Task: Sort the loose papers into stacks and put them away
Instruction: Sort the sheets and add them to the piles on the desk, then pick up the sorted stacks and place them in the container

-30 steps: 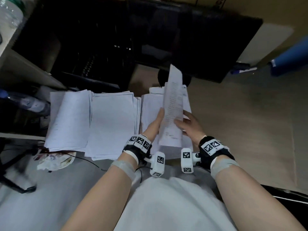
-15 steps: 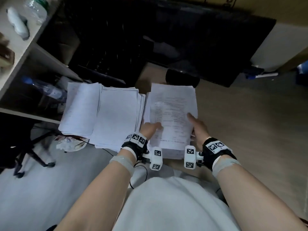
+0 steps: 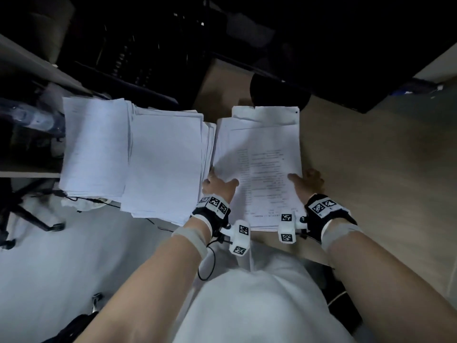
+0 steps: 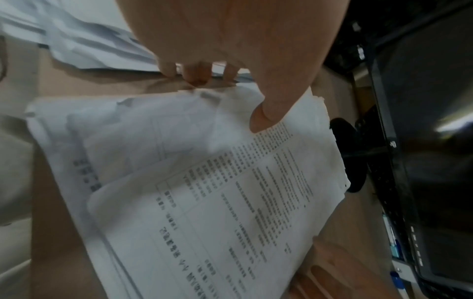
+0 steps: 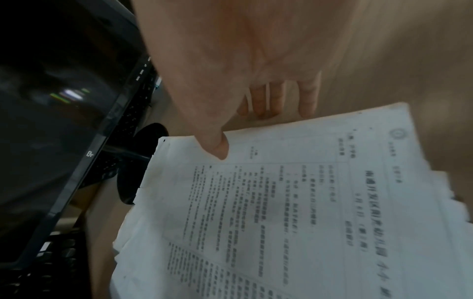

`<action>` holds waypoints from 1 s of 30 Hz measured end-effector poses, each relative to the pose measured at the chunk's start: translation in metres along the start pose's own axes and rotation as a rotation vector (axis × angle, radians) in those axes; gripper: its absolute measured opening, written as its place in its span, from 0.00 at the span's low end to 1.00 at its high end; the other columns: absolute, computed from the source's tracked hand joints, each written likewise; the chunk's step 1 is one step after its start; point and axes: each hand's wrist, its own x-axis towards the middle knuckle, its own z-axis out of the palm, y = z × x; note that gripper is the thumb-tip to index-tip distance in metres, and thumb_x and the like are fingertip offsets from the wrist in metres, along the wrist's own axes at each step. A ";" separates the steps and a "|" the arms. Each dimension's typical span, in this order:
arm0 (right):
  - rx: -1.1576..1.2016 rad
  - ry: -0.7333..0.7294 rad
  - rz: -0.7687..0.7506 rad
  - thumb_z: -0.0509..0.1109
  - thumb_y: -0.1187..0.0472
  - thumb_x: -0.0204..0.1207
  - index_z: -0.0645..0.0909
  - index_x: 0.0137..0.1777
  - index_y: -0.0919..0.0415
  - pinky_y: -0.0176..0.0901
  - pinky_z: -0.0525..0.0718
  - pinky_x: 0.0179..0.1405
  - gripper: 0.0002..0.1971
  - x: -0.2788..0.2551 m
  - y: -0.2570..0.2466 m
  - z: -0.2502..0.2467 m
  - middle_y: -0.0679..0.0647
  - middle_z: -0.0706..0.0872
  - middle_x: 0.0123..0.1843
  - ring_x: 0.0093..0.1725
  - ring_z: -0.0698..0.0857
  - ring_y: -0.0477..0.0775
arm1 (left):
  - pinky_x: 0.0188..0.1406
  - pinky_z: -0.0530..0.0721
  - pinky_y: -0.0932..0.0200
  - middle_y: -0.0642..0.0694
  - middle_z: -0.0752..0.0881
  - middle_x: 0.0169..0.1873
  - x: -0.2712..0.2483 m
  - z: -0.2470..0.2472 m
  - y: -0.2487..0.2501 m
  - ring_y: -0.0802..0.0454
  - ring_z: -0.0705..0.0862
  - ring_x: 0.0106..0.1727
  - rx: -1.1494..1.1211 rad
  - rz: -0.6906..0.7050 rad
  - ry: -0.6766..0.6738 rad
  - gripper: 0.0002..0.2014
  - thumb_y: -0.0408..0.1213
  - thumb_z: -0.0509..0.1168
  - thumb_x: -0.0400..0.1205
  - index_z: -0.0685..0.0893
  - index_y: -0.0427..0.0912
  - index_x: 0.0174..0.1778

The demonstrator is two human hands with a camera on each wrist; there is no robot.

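Two hands worked one pile. The left hand (image 3: pixel 217 185) pinched the left edge of the printed stack (image 3: pixel 262 164), thumb on top and fingers curled under; the right hand (image 3: pixel 308 183) gripped its right edge the same way. That stack lay on the desk (image 3: pixel 371 169). Left of it sat two more paper stacks (image 3: pixel 163 159), overlapping, three piles in all. Beyond stood one dark monitor (image 3: pixel 321 45).

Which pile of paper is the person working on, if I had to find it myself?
Start at the dark monitor at the back of the wooden desk; its round black foot touches the pile. It is the rightmost of three, and the only one with printed text on top and a thumb on each side edge.
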 end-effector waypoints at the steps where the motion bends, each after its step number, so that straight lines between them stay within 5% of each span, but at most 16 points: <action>1: 0.021 -0.008 -0.007 0.76 0.40 0.68 0.65 0.81 0.57 0.63 0.76 0.71 0.45 0.005 -0.004 0.002 0.62 0.73 0.76 0.73 0.75 0.69 | 0.77 0.67 0.39 0.35 0.64 0.80 0.004 0.003 0.002 0.35 0.65 0.80 0.029 -0.016 0.015 0.46 0.49 0.70 0.77 0.54 0.42 0.87; 4: 0.100 -0.041 -0.008 0.73 0.32 0.49 0.75 0.75 0.56 0.64 0.84 0.64 0.51 0.034 -0.003 0.012 0.59 0.85 0.65 0.62 0.85 0.66 | 0.78 0.66 0.39 0.34 0.65 0.80 0.010 0.009 0.014 0.34 0.65 0.80 0.018 -0.081 -0.010 0.47 0.53 0.71 0.76 0.56 0.36 0.85; 9: 0.105 -0.092 0.058 0.77 0.43 0.66 0.82 0.64 0.56 0.61 0.86 0.61 0.28 0.009 -0.008 0.002 0.57 0.89 0.53 0.54 0.87 0.65 | 0.74 0.68 0.42 0.34 0.58 0.80 0.012 0.024 0.028 0.32 0.62 0.80 0.013 -0.070 -0.039 0.44 0.52 0.71 0.77 0.59 0.35 0.83; 11: 0.115 -0.096 0.080 0.79 0.43 0.64 0.81 0.69 0.58 0.59 0.86 0.61 0.35 0.009 0.004 -0.002 0.58 0.89 0.58 0.56 0.87 0.65 | 0.68 0.71 0.48 0.36 0.61 0.76 0.012 0.030 0.029 0.33 0.67 0.75 -0.014 -0.043 -0.058 0.40 0.50 0.72 0.76 0.63 0.38 0.81; 15: 0.147 -0.081 0.075 0.81 0.39 0.52 0.72 0.74 0.68 0.56 0.84 0.62 0.52 0.008 0.019 -0.004 0.59 0.85 0.65 0.59 0.86 0.64 | 0.66 0.81 0.40 0.36 0.71 0.71 0.007 0.042 0.032 0.34 0.76 0.69 -0.085 -0.024 -0.091 0.47 0.47 0.77 0.69 0.59 0.34 0.77; 18: 0.218 -0.082 0.025 0.79 0.62 0.70 0.71 0.69 0.68 0.50 0.82 0.60 0.30 -0.002 0.027 -0.008 0.55 0.83 0.62 0.58 0.83 0.59 | 0.60 0.86 0.40 0.40 0.79 0.64 0.013 0.054 0.025 0.36 0.82 0.61 -0.128 0.019 -0.135 0.46 0.49 0.78 0.63 0.66 0.38 0.73; 20: 0.233 -0.107 -0.030 0.74 0.72 0.73 0.75 0.70 0.67 0.53 0.82 0.62 0.25 -0.004 0.039 -0.012 0.59 0.84 0.61 0.60 0.83 0.60 | 0.61 0.86 0.41 0.45 0.86 0.58 0.016 0.061 0.014 0.39 0.85 0.57 -0.114 0.091 -0.204 0.43 0.50 0.76 0.56 0.76 0.47 0.70; 24: 0.257 -0.166 -0.049 0.66 0.75 0.75 0.83 0.61 0.68 0.51 0.81 0.54 0.15 -0.013 0.056 -0.028 0.60 0.85 0.52 0.54 0.82 0.61 | 0.58 0.85 0.49 0.44 0.87 0.54 -0.019 0.052 0.015 0.42 0.86 0.54 -0.131 0.141 -0.286 0.22 0.36 0.71 0.74 0.80 0.43 0.66; 27: 0.356 -0.164 -0.131 0.66 0.76 0.74 0.84 0.55 0.68 0.44 0.81 0.42 0.12 -0.023 0.052 -0.044 0.56 0.85 0.41 0.46 0.83 0.59 | 0.49 0.85 0.55 0.40 0.88 0.56 -0.043 0.047 0.025 0.42 0.86 0.54 -0.218 0.208 -0.191 0.18 0.29 0.67 0.77 0.82 0.34 0.65; 30: 0.428 -0.098 -0.262 0.67 0.73 0.74 0.84 0.52 0.66 0.42 0.79 0.38 0.09 -0.041 0.026 -0.075 0.53 0.86 0.40 0.42 0.83 0.56 | 0.39 0.82 0.64 0.45 0.87 0.48 -0.078 0.035 0.053 0.49 0.86 0.44 -0.353 0.342 -0.061 0.13 0.26 0.65 0.77 0.82 0.37 0.58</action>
